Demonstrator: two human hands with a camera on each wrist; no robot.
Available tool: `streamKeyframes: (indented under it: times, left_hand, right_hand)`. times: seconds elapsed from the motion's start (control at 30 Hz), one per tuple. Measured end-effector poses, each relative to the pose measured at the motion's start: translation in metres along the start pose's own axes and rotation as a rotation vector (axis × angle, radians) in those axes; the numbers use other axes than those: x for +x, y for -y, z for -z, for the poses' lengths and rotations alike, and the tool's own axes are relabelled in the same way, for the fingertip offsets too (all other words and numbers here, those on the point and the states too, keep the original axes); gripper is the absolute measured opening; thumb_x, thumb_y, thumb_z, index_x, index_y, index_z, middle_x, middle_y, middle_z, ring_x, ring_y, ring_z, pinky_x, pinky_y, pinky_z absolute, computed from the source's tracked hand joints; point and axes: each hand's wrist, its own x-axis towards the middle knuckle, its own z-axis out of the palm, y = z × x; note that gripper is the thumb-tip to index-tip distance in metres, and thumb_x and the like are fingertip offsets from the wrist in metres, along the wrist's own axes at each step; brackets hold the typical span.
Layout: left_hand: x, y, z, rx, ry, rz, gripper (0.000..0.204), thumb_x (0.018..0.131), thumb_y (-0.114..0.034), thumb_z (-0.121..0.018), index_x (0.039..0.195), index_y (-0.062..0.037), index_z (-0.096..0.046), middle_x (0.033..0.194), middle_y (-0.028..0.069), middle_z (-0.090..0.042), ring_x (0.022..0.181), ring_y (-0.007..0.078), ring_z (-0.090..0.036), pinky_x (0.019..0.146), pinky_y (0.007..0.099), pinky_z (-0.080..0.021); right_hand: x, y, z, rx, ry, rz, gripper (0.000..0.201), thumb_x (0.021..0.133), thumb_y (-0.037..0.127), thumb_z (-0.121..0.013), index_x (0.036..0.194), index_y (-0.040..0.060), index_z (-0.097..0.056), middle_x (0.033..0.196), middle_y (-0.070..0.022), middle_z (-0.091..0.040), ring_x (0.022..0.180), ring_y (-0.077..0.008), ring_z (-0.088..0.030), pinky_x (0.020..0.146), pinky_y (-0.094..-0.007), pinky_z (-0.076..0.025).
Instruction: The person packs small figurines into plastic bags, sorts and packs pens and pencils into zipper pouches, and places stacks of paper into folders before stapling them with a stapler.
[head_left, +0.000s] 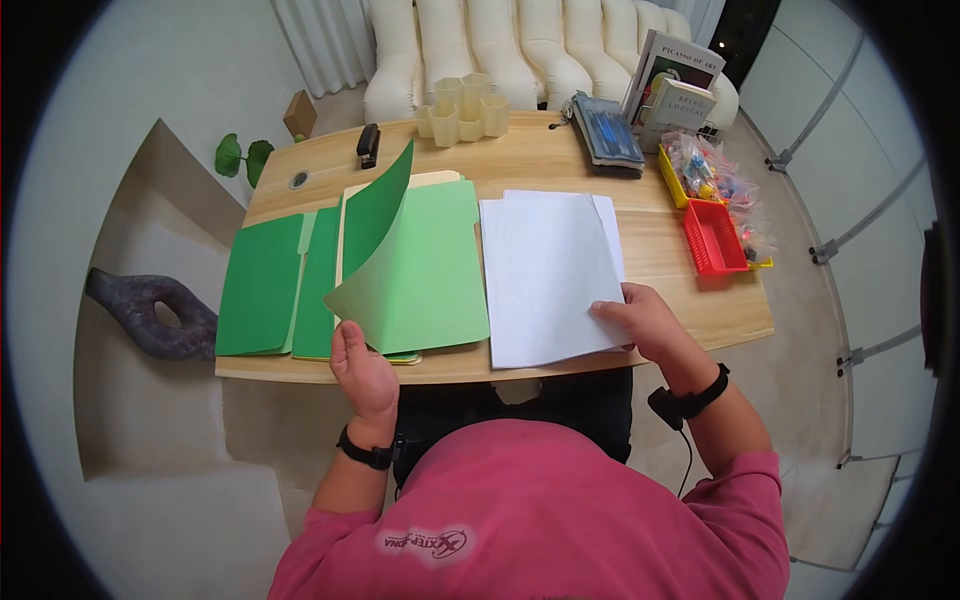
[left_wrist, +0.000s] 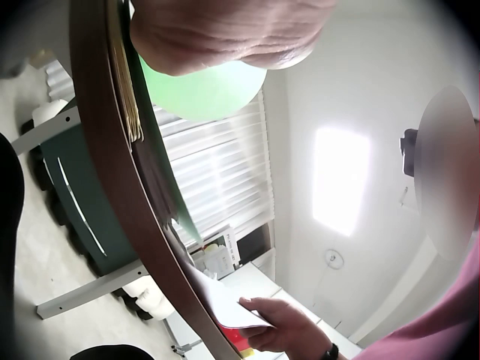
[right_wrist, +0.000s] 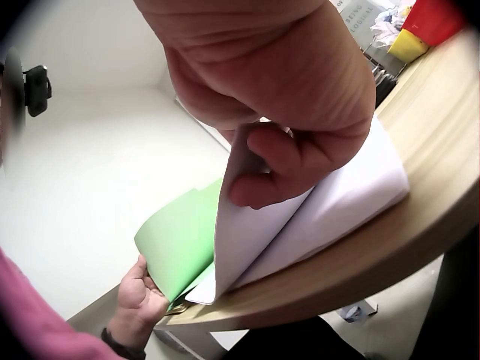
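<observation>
A green file folder (head_left: 435, 265) lies with its cover (head_left: 378, 225) raised and bowed upward. At the cover's near left corner, my left hand (head_left: 366, 375) holds the edge, and the right wrist view shows that hand (right_wrist: 142, 296) against the light green flap (right_wrist: 184, 240). Right of the folder is a stack of white paper (head_left: 545, 270). My right hand (head_left: 650, 322) pinches its near right edge, thumb on top and fingers underneath. In the right wrist view, the top paper (right_wrist: 240, 232) bends up in the right hand (right_wrist: 285, 165), apart from the sheets below.
More dark green folders (head_left: 262, 280) lie at the left of the wooden table (head_left: 660, 240). Toward the back stand a stapler (head_left: 368, 146), a cream hexagonal holder (head_left: 462, 110), a pencil pouch (head_left: 608, 135) and books (head_left: 675, 75). A red basket (head_left: 712, 240) and bagged small items (head_left: 705, 165) sit at the right.
</observation>
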Motion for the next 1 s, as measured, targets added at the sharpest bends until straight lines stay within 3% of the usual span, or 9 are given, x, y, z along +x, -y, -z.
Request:
streamKeyframes:
  times: [0.27,0.33,0.37,0.43,0.5,0.6,0.8,0.9,1.0]
  left_hand:
    - [0.000,-0.003,-0.003,0.024,-0.008,-0.011,0.031,0.118,-0.024,-0.050,0.118,-0.0004,-0.070,0.117,0.0050,-0.074,0.110,0.0129,-0.065,0.103,0.0319,-0.049]
    - [0.002,-0.005,0.001,0.039,-0.021,-0.030,0.031,0.119,-0.024,-0.049,0.119,0.0001,-0.070,0.117,0.0043,-0.074,0.110,0.0118,-0.064,0.102,0.0312,-0.049]
    - [0.002,-0.004,0.009,0.244,0.057,-0.028,0.034,0.116,-0.029,-0.055,0.124,-0.0001,-0.070,0.123,0.0078,-0.074,0.115,0.0184,-0.066,0.107,0.0366,-0.048]
    - [0.006,-0.015,0.005,0.454,0.130,-0.029,0.039,0.114,-0.035,-0.060,0.128,-0.0003,-0.069,0.129,0.0113,-0.074,0.121,0.0251,-0.068,0.112,0.0420,-0.047]
    - [0.013,-0.037,-0.018,1.276,0.669,-0.583,0.053,0.102,-0.041,-0.074,0.139,-0.0040,-0.066,0.140,0.0181,-0.070,0.135,0.0388,-0.063,0.120,0.0543,-0.040]
    - [0.000,-0.034,-0.036,1.451,0.757,-0.407,0.073,0.089,-0.043,-0.083,0.149,-0.0092,-0.060,0.149,0.0213,-0.064,0.145,0.0471,-0.053,0.123,0.0620,-0.033]
    - [0.005,-0.028,-0.017,1.422,0.819,-0.275,0.061,0.096,-0.017,-0.076,0.153,-0.0113,-0.057,0.150,0.0194,-0.064,0.143,0.0389,-0.058,0.121,0.0538,-0.040]
    - [0.015,-0.046,-0.006,1.071,0.579,-0.068,0.047,0.100,-0.001,-0.068,0.146,-0.0104,-0.064,0.145,0.0195,-0.068,0.137,0.0336,-0.064,0.117,0.0438,-0.046]
    - [0.044,-0.073,0.018,0.944,0.105,-0.372,0.029,0.109,-0.013,-0.067,0.135,-0.0008,-0.071,0.126,0.0157,-0.077,0.116,0.0238,-0.072,0.101,0.0360,-0.055]
  right_hand:
    - [-0.005,0.008,0.000,0.028,-0.073,-0.023,0.042,0.096,0.022,-0.077,0.124,-0.0090,-0.072,0.099,-0.0116,-0.077,0.084,-0.0219,-0.074,0.069,-0.0380,-0.060]
    - [-0.006,0.008,0.004,-0.273,-0.095,0.101,0.042,0.097,0.033,-0.077,0.111,-0.0067,-0.076,0.093,-0.0161,-0.079,0.081,-0.0278,-0.075,0.073,-0.0413,-0.059]
    - [-0.008,0.008,0.006,-0.272,-0.089,0.104,0.042,0.097,0.033,-0.077,0.111,-0.0067,-0.076,0.093,-0.0161,-0.079,0.081,-0.0278,-0.075,0.073,-0.0413,-0.059]
    - [-0.017,0.009,0.013,-0.944,-0.457,0.191,0.051,0.097,0.048,-0.075,0.096,-0.0032,-0.075,0.087,-0.0221,-0.077,0.081,-0.0370,-0.075,0.077,-0.0462,-0.058]
    - [-0.021,0.007,0.022,-0.957,-0.552,0.230,0.058,0.095,0.057,-0.073,0.089,-0.0006,-0.072,0.087,-0.0257,-0.074,0.086,-0.0429,-0.073,0.078,-0.0498,-0.057]
    - [-0.014,-0.001,0.039,-0.836,-0.590,0.212,0.057,0.098,0.056,-0.072,0.088,-0.0009,-0.071,0.084,-0.0240,-0.073,0.084,-0.0410,-0.073,0.076,-0.0487,-0.056]
    - [0.018,-0.054,0.051,-0.523,-0.480,0.161,0.054,0.107,0.048,-0.064,0.088,-0.0024,-0.067,0.077,-0.0181,-0.067,0.074,-0.0306,-0.064,0.073,-0.0427,-0.052]
    - [0.015,-0.050,0.046,-0.483,-0.471,0.149,0.052,0.108,0.047,-0.063,0.090,-0.0020,-0.067,0.076,-0.0165,-0.066,0.072,-0.0290,-0.063,0.072,-0.0419,-0.051]
    - [0.013,-0.046,0.045,-0.519,-0.474,0.136,0.052,0.108,0.048,-0.064,0.090,-0.0012,-0.067,0.076,-0.0151,-0.066,0.072,-0.0271,-0.062,0.071,-0.0411,-0.051]
